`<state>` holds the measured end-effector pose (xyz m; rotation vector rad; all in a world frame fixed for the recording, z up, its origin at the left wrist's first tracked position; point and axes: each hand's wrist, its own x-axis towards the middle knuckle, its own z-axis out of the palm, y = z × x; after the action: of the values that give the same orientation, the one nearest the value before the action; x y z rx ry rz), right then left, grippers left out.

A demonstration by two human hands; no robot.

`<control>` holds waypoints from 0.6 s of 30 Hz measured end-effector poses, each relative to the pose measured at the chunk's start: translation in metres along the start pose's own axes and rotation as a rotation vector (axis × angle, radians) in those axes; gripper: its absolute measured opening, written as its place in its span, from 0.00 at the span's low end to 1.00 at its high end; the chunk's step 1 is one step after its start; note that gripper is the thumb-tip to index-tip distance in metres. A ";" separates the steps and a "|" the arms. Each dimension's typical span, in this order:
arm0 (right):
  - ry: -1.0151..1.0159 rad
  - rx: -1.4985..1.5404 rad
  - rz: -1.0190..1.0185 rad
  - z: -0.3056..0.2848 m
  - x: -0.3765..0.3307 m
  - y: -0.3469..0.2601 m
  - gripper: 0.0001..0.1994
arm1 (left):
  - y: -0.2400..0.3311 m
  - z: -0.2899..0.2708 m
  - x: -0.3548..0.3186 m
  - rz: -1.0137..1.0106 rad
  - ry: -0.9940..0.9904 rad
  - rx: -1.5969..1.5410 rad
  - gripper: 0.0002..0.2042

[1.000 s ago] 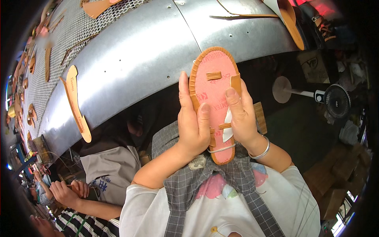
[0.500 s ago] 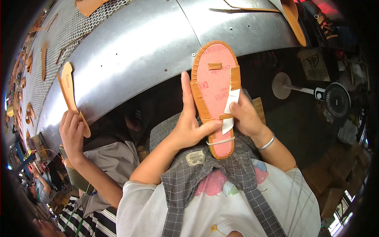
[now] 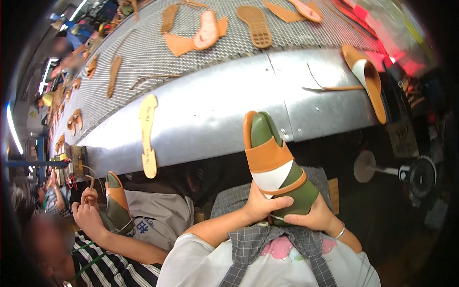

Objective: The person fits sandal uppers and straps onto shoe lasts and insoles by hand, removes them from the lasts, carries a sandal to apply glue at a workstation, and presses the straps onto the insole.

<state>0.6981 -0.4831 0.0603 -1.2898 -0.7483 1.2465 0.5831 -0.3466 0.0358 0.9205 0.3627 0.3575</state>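
Observation:
A sandal with a tan-and-white band [image 3: 269, 157] and a thin tan strap [image 3: 290, 185] sits on a green shoe last [image 3: 306, 197] in front of me, toe pointing away. My left hand [image 3: 262, 204] is closed round the near left side, its thumb across the last. My right hand [image 3: 316, 216] grips the heel end from the right, thumb laid over the top. The sandal's underside is out of sight. A pale elastic cord [image 3: 278, 218] runs across the last by my thumbs.
A metal table edge [image 3: 205, 119] curves ahead, beside a mesh belt [image 3: 229, 62] bearing soles and sandal parts. Tan printed insoles [image 3: 148, 129] lie on the metal at left. There, a co-worker's hand [image 3: 91, 220] is near another last [image 3: 117, 210]. A small fan [image 3: 421, 176] stands right.
The sandal has turned over from pink underside to top, toe still away. My right hand has moved to the heel. The co-worker has let go of the tan insoles. The view has tilted up.

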 end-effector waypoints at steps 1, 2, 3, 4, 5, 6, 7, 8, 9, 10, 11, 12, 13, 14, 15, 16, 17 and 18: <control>-0.018 0.007 0.017 0.001 0.004 -0.004 0.43 | 0.010 -0.003 0.005 0.027 0.008 0.015 0.39; -0.079 0.084 0.033 0.001 0.008 -0.006 0.41 | 0.021 -0.008 0.013 0.167 0.017 -0.016 0.38; -0.160 0.084 0.041 -0.002 0.014 -0.009 0.40 | 0.034 -0.013 0.021 0.302 0.028 -0.049 0.39; -0.237 0.161 0.074 -0.005 0.016 -0.015 0.41 | 0.048 -0.026 0.032 0.341 0.049 -0.134 0.38; -0.313 0.237 0.108 -0.007 0.018 -0.020 0.42 | 0.066 -0.043 0.044 0.377 0.067 -0.220 0.38; -0.314 0.230 0.100 -0.013 0.018 -0.018 0.42 | 0.092 -0.058 0.062 0.371 0.108 -0.404 0.35; -0.307 0.328 0.153 -0.018 0.015 -0.014 0.43 | 0.118 -0.072 0.075 0.361 0.149 -0.586 0.33; -0.297 0.424 0.207 -0.023 0.014 -0.012 0.45 | 0.134 -0.085 0.081 0.269 0.137 -0.492 0.31; -0.290 0.413 0.196 -0.026 0.012 -0.016 0.45 | 0.145 -0.099 0.088 0.176 0.118 -0.399 0.29; -0.100 0.344 0.129 -0.029 0.011 -0.022 0.46 | 0.151 -0.118 0.092 0.142 0.125 -0.258 0.26; 0.093 0.271 0.059 -0.033 0.012 -0.030 0.46 | 0.162 -0.138 0.102 0.130 0.145 -0.251 0.31; 0.137 0.095 -0.013 -0.043 0.013 -0.039 0.47 | 0.177 -0.160 0.117 0.265 0.192 -0.071 0.29; 0.186 -0.016 -0.006 -0.049 0.017 -0.052 0.45 | 0.203 -0.182 0.131 0.259 0.269 -0.092 0.23; 0.244 -0.163 -0.053 -0.059 0.021 -0.059 0.43 | 0.237 -0.219 0.145 0.313 0.309 0.005 0.22; 0.305 -0.311 -0.102 -0.066 0.025 -0.066 0.41 | 0.283 -0.250 0.161 0.337 0.259 0.065 0.22; 0.393 -0.480 -0.156 -0.072 0.031 -0.072 0.39 | 0.305 -0.264 0.178 0.447 0.494 -0.083 0.23; 0.465 -0.640 -0.224 -0.076 0.037 -0.078 0.37 | 0.336 -0.297 0.180 0.462 0.893 0.081 0.24; 0.512 -0.747 -0.223 -0.080 0.040 -0.081 0.36 | 0.344 -0.297 0.195 0.443 1.271 0.235 0.26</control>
<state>0.8035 -0.4543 0.1130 -1.9582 -0.9791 0.4037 0.5725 0.1394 0.1237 0.9002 1.3885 1.3344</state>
